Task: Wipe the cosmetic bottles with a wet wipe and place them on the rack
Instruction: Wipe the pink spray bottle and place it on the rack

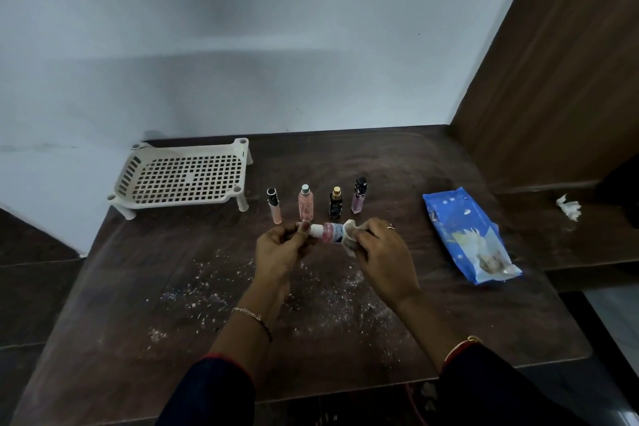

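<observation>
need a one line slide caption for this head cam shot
Left hand holds a small bottle sideways while the right hand wipes it with a wet wipe; rack holds nothing.

held bottle (326, 233) base hidden under wet wipe (349, 233), label print blurred, forearms cut off below

No lettering can be read anywhere in the view. The blue wet wipe pack (466, 233) lying on the worktop (380, 304) carries white and pale printed patches and a small mark near its far end, but all of it is too blurred to make out as words or a brand. The small bottle (328, 233) held on its side between the two hands has a pink, white and blue label whose print is too small to tell. The four bottles standing behind it show colours and patterns only, no legible text. The white rack (183, 176) bears no visible marking.
</observation>
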Demonstrator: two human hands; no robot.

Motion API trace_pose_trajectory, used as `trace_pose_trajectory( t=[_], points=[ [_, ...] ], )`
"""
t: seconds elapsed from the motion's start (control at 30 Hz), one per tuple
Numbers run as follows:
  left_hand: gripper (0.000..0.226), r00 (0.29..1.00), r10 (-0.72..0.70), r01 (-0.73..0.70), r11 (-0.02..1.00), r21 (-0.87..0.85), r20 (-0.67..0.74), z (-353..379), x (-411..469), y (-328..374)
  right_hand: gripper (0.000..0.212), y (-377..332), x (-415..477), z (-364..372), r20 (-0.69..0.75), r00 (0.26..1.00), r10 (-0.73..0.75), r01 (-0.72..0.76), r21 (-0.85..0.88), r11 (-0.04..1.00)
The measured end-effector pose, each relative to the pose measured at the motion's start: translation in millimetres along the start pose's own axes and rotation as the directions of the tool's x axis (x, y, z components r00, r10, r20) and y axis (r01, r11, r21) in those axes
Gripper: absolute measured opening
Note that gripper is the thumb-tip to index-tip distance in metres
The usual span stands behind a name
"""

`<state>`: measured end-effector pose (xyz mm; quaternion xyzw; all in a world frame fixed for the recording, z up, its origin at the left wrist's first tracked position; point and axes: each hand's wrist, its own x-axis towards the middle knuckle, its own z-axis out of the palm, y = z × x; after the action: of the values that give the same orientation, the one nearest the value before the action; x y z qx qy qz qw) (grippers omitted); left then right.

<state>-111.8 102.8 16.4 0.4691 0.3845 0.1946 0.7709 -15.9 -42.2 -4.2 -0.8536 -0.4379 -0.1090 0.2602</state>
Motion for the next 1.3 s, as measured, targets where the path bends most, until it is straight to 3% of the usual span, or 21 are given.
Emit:
trace_pose_trajectory(
  t=[0.37,0.6,0.73,0.93,1.03,1.13,1.3],
  points=[
    [0.004,1.000,-0.005,0.005,0.999,-0.039,-0.001,5.6,1.0,-11.5,0.026,-1.9,4.2,9.8,0.023,0.998,-0.062,0.062,0.011,0.998],
    [0.018,0.996,-0.026,0.026,1.000,0.008,-0.084,-4.2,11.2,-26.2,0.020,24.3,-3.3,19.3,0.052,0.998,-0.030,0.029,0.015,0.999],
    [0.014,0.998,-0.014,0.016,0.999,0.035,-0.058,-0.2,19.9,-35.6,0.019,3.8,8.1,36.3,0.038,0.991,-0.128,0.125,0.067,0.990],
    [0.011,0.998,0.023,-0.016,0.991,0.134,-0.051,-2.7,30.7,-49.5,0.013,33.8,-7.8,47.3,0.046,0.989,-0.141,0.138,0.067,0.988],
    [0.013,0.997,0.057,-0.045,0.973,0.228,-0.045,-10.9,31.7,-50.4,0.019,52.5,-19.9,48.8,0.102,0.993,-0.062,0.056,0.066,0.996],
    [0.015,0.991,0.135,-0.131,0.903,0.409,0.020,-12.2,31.7,-44.3,0.022,45.9,-15.2,51.0,0.092,0.995,-0.041,0.023,0.186,0.982],
    [0.006,0.970,0.180,-0.240,0.818,0.523,0.165,-6.9,38.0,-30.6,0.026,33.0,-1.9,55.8,0.029,1.000,-0.003,-0.008,0.368,0.930]
  ],
)
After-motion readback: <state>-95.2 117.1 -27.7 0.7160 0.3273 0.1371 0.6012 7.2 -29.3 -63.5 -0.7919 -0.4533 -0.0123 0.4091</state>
